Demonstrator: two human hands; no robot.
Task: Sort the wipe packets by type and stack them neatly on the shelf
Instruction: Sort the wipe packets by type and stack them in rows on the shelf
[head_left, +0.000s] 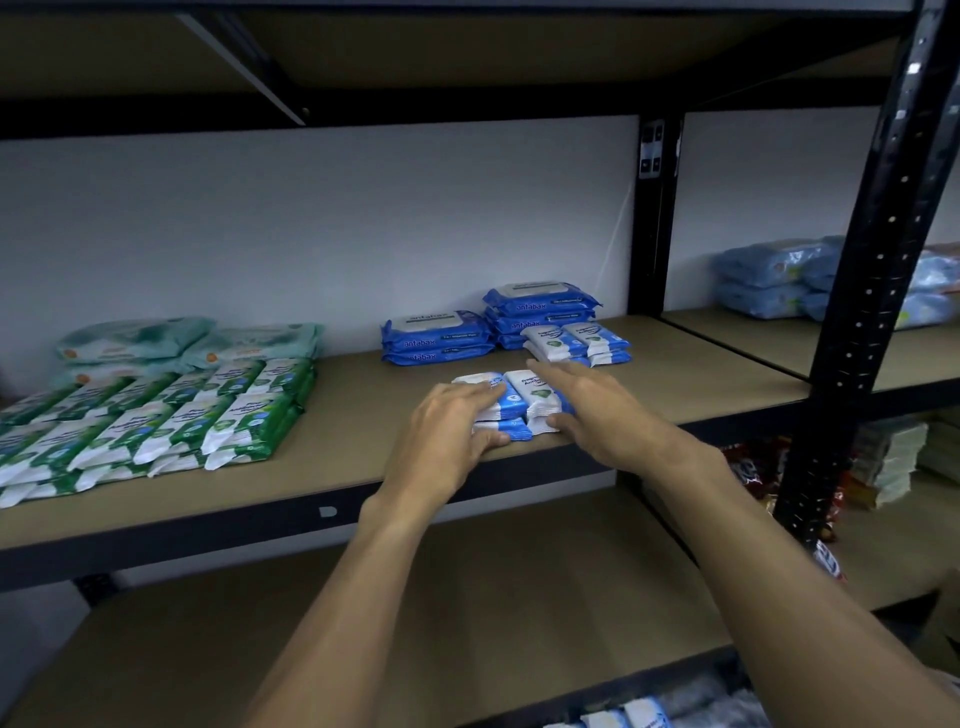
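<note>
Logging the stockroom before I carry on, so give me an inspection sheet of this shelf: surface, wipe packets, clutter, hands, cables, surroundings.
Surface: brown shelf.
Job's things: blue-white packets in two stacks; antabax packs behind; green packets in rows at left; teal packs behind them.
Clutter: nothing seen.
Hands: left hand and right hand rest on the front blue-white stack.
Cables: thin pale line on wall, maybe a cord.
Surroundings: light blue packs on next shelf; snack bags lower right.
</note>
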